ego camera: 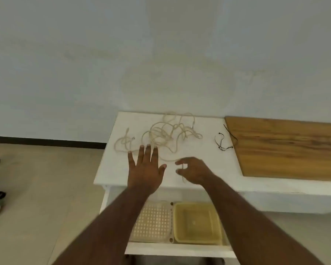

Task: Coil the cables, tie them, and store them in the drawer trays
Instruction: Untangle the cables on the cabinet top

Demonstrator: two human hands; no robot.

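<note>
drawer [177,249] open at 6 o'clock: perforated tray [153,222], smooth yellow tray [198,222], both empty | tangled cream cable [166,134] on tabletop [203,150], 12 o'clock | my left hand [145,169] spread flat | my right hand [193,170] pinching cable end

No legible text, label, brand, number or sign is presented on any surface or object shown in the head view.

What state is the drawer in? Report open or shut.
Open. The drawer is pulled out below the white tabletop, exposing a perforated tray and a yellow tray, both without cables.
</note>
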